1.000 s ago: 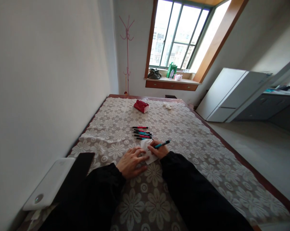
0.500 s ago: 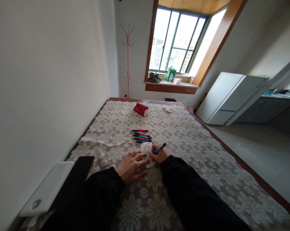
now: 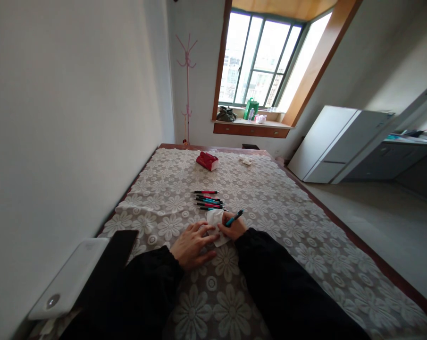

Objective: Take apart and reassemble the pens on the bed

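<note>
While your left hand [image 3: 193, 244] lies flat and open on the near edge of the white paper [image 3: 216, 225], keep it pressing; your right hand [image 3: 236, 228], closed around the teal pen [image 3: 234, 218], should write lightly, just short of the pen row [image 3: 208, 200].

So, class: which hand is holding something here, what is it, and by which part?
The right hand holds a teal pen near its lower, writing end. The left hand holds nothing; it lies flat, pressing down the white paper.
</note>
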{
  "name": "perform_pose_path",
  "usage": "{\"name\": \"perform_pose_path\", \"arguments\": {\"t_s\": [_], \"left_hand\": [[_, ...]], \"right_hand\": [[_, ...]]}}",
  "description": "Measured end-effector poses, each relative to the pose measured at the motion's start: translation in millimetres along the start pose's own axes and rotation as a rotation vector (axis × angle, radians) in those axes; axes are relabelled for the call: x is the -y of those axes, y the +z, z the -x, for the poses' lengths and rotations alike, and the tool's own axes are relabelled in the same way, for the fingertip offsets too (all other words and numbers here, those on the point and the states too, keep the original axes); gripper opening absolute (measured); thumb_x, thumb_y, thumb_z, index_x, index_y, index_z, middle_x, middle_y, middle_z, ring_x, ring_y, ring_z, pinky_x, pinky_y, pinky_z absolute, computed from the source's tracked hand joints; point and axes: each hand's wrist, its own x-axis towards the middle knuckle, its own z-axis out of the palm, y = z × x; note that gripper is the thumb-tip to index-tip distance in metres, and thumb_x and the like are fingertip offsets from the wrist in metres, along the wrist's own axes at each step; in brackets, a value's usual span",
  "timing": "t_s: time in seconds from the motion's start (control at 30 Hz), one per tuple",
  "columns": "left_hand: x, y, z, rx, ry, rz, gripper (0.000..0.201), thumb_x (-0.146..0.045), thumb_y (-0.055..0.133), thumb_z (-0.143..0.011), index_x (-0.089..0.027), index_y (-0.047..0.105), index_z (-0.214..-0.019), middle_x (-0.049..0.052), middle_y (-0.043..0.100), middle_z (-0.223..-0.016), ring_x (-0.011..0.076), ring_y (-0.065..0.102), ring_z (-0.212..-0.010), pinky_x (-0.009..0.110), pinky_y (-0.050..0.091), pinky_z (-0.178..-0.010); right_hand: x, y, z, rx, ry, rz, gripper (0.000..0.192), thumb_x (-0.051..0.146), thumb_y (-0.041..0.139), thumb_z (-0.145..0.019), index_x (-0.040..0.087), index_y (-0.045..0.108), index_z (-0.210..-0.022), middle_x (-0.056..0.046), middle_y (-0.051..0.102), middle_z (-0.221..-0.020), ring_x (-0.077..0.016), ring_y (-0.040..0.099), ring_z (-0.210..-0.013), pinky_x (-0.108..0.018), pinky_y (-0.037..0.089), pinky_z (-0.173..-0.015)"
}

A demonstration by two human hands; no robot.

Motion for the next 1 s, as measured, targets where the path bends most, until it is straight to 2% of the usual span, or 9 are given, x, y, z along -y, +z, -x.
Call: {"name": "perform_pose_path", "arguments": {"t_s": [0.4,1.0], "left_hand": [[2.1,2.7,0.4,-0.011,0.009,-0.008,0.050,-0.050,0.052,-0.086,-0.033,0.050,-0.133,0.005,0.049,-0.136,0.0305,0.035,-0.130,0.047,0.036,-0.103],[-0.3,-0.1,0.5,0.003,-0.002,0.003,0.048,-0.050,0.051,-0.086,-0.032,0.050,-0.131,0.005,0.048,-0.135,0.0299,0.036,-0.129,0.048,0.037,-0.103]], "right_hand": [[2.1,-0.3,-0.4,-0.049,-0.012,0.026,0.020,0.020,0.056,-0.065,0.021,0.038,-0.059,0.007,0.041,-0.045,-0.0077,0.040,-0.040,-0.020,0.028,-0.041],[0.6,0.1,1.8,-0.023,0.005,-0.058,0.020,0.023,0.058,-0.070,0.021,0.040,-0.063,0.007,0.049,-0.046,-0.0098,0.050,-0.039,-0.019,0.033,-0.039]]}}
